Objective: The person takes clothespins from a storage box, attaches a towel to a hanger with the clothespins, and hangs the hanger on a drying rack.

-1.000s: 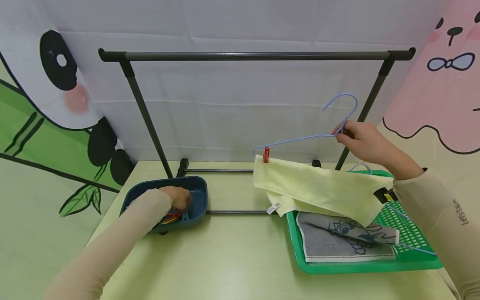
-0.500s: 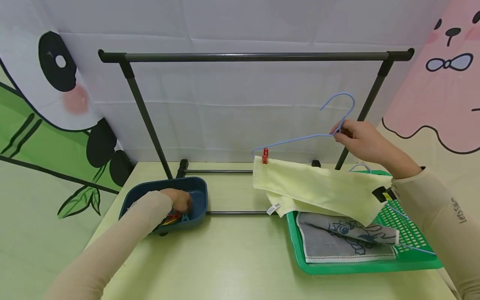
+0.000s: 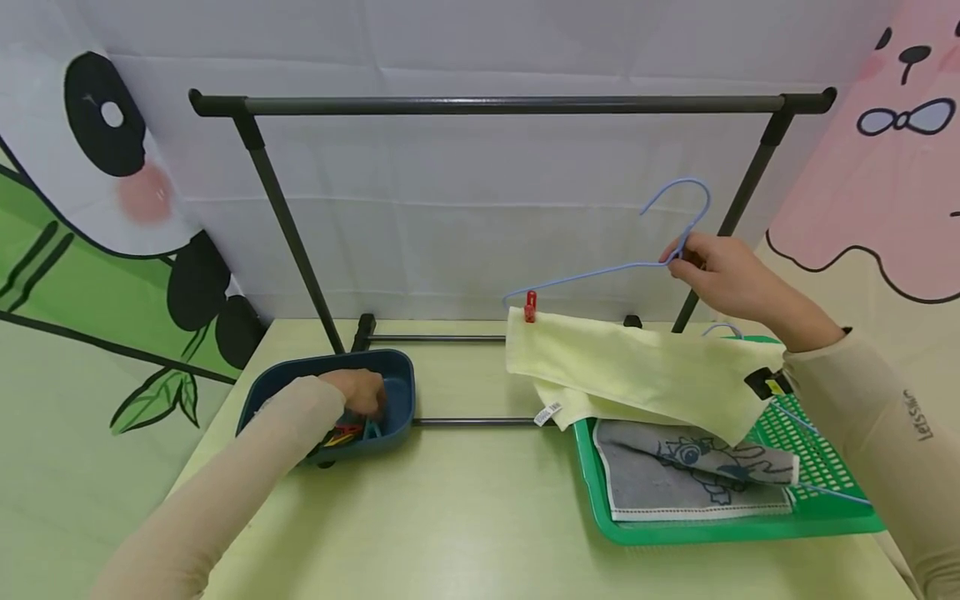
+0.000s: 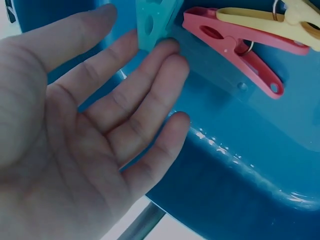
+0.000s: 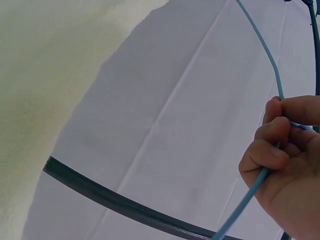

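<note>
My left hand [image 3: 363, 392] reaches down into a dark blue basin [image 3: 401, 362]. In the left wrist view its fingers are loosely extended, fingertips right at a teal clothespin [image 4: 152, 22], thumb apart from it. A pink clothespin [image 4: 240, 42] and a yellow clothespin [image 4: 280, 19] lie close by in the basin. My right hand [image 3: 731, 279] grips a blue wire hanger [image 3: 600, 272] just below its hook, raised over the table. From the hanger hangs a pale yellow towel [image 3: 630, 354], with a red clothespin [image 3: 530, 307] at its left end.
Below the towel, a green basket [image 3: 600, 508] holds a folded grey patterned towel [image 3: 690, 492] and other blue hangers. A black rack [image 3: 510, 106] spans the back of the table, its lower bars running behind the basin and basket.
The head view has shifted slightly. My left hand has moved a little to the right inside the basin, and my right hand keeps its hold on the hanger.
</note>
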The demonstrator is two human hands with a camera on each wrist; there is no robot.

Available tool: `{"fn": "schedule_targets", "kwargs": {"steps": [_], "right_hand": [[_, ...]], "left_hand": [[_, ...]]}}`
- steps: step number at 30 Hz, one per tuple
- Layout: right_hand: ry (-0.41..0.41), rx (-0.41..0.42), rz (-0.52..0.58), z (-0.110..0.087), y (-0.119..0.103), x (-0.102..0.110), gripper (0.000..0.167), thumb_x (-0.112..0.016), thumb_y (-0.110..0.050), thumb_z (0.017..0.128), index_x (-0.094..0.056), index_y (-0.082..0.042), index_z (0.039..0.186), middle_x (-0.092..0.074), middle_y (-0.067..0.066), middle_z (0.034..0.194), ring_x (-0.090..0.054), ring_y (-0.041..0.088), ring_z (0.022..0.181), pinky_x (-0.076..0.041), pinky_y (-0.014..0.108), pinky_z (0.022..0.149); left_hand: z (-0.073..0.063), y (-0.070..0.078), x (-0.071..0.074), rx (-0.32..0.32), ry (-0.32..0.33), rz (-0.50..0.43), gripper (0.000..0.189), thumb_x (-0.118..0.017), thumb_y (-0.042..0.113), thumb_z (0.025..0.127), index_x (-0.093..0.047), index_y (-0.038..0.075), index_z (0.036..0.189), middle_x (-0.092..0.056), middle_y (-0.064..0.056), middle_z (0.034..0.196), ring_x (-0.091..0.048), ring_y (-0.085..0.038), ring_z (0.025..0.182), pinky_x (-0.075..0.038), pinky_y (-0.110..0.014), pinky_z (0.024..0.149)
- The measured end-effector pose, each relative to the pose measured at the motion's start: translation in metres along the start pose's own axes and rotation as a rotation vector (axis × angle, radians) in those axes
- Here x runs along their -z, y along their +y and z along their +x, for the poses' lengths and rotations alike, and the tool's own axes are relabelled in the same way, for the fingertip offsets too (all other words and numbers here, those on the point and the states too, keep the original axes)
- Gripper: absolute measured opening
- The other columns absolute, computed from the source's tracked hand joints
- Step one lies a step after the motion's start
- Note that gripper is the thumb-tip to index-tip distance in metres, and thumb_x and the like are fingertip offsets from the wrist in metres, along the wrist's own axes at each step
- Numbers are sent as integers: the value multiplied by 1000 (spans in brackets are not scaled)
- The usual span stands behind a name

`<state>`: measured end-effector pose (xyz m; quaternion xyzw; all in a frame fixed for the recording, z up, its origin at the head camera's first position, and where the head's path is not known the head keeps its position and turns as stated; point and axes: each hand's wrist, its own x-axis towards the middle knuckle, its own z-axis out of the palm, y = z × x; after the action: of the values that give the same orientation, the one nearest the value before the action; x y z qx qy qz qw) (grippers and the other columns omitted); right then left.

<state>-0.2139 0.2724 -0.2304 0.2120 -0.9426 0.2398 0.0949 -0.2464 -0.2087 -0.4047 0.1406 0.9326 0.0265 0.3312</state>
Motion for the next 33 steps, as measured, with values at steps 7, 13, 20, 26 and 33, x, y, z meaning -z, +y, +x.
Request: {"fn": "schedule_targets", "kwargs": {"steps": [7,13,20,26,33], "right_hand": [[4,0,3,2,2,-2,22,-48,-17,99,-63,-3,107,-50,6,69,-33,16,51,-30,29,50],[8,14,2,3,3,-4,22,-48,-17,99,-64,-3,107,-51,6,69,-32,16,50,-30,29,50],[1,6,0,3,4,-4,22,-48,-17,100,-64,-3,108,-52,5,71,-32,16,50,-30,29,50],[-5,5,-4,2,3,-4,23,-47,-18,100,-63,-2,108,-50,6,68,-32,16,49,-30,29,49],[-2,2,1,2,2,-4,22,-48,-17,100,-63,-3,109,-48,5,66,-32,15,49,-30,28,49]], "left_hand": [[6,-2,0,-24,102,22,17,-71,20,85,-68,7,95,-62,-3,81,-59,-18,74,-51,-38,72],[11,-7,-2,-36,234,18,16,-73,15,82,-69,3,93,-62,-3,80,-58,-18,71,-50,-36,67],[14,-8,2,-42,274,8,4,-68,5,83,-65,4,86,-59,-4,77,-57,-19,68,-49,-36,64],[13,-7,2,-34,294,-18,8,-60,0,84,-62,7,81,-57,-5,76,-54,-20,66,-47,-35,62],[17,-7,2,-35,305,-19,12,-62,1,83,-59,2,95,-58,-8,84,-57,-23,74,-49,-40,69]]}}
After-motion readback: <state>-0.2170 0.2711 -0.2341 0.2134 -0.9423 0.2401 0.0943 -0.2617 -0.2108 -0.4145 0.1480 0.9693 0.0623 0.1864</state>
